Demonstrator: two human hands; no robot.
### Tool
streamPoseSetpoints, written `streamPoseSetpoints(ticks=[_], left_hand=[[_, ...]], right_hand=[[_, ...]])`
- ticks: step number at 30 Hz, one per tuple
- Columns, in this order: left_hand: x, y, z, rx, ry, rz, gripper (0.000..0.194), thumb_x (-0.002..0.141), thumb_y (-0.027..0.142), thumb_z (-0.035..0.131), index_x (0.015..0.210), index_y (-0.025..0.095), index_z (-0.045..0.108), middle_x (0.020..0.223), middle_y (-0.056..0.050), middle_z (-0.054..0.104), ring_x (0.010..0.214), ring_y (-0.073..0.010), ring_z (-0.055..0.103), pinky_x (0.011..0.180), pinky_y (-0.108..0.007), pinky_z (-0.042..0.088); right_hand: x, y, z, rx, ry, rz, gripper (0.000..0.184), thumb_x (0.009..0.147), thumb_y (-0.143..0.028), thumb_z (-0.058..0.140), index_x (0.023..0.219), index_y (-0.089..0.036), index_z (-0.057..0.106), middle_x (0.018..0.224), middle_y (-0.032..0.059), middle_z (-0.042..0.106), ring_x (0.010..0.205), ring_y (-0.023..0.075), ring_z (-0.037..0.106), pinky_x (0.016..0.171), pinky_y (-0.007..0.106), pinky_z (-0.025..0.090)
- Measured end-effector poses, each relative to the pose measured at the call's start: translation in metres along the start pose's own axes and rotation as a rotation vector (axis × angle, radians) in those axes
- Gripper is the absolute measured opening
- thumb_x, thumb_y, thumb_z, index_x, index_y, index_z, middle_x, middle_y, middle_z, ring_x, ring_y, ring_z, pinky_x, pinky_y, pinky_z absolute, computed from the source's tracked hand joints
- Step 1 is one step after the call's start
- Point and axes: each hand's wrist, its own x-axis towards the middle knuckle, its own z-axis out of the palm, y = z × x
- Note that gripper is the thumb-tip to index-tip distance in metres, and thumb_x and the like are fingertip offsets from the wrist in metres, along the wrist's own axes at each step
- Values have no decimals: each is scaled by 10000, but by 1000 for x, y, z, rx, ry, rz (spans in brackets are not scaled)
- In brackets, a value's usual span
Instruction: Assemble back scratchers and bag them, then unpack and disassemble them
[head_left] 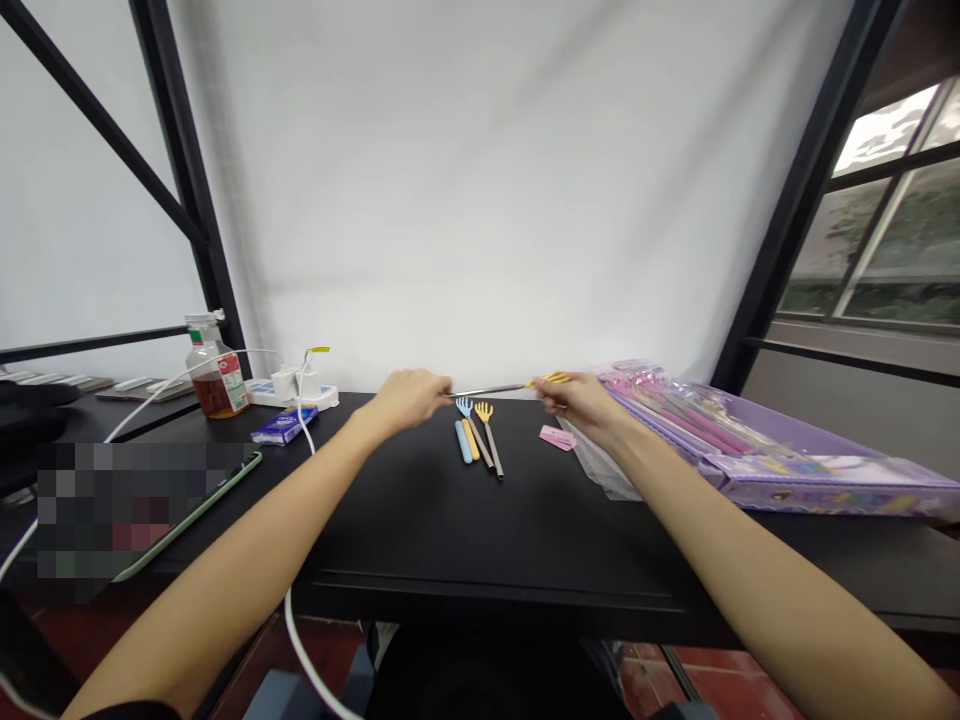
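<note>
Both my hands hold one thin telescopic scratcher [491, 389] stretched level above the black table [480, 540]. My left hand [409, 397] is closed on the metal rod's left end. My right hand [577, 397] pinches the end with the yellow claw head. Just below the rod, two more small scratchers lie on the table, one with a blue handle [463, 436] and one with a yellow head [489, 444]. A small pink tag [556, 437] lies near my right hand.
A purple tray of pink packaged goods [750, 440] fills the right side, with clear plastic wrap [600, 462] beside it. On the left are a brown bottle [216, 377], a white power strip [289, 392], a blue packet [283, 426], a phone [195, 510] and a white cable [300, 640].
</note>
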Motion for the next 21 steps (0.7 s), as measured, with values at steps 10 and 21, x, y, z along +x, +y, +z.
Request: streamPoseSetpoints(ticks=[10,21], left_hand=[[-6,-17,3,81,28,-33,245,931,301,489,1073,248,682,992,-87,724,888,-248,667,692,-298,404],[0,3,2,159,65,-102,200,935,254,509,1055,222,665,977,-90,727,901,-265,681,688,-307,418]], right_hand=[[12,6,-13,321,318,-66,271,823,-344,738,736,-219,514,607,-16,557,494,83,507,424,185,492],[1,-19,-10,535,506,-135,201,889,-78,596,710,-153,546,547,-50,536,368,11,364,319,100,298]])
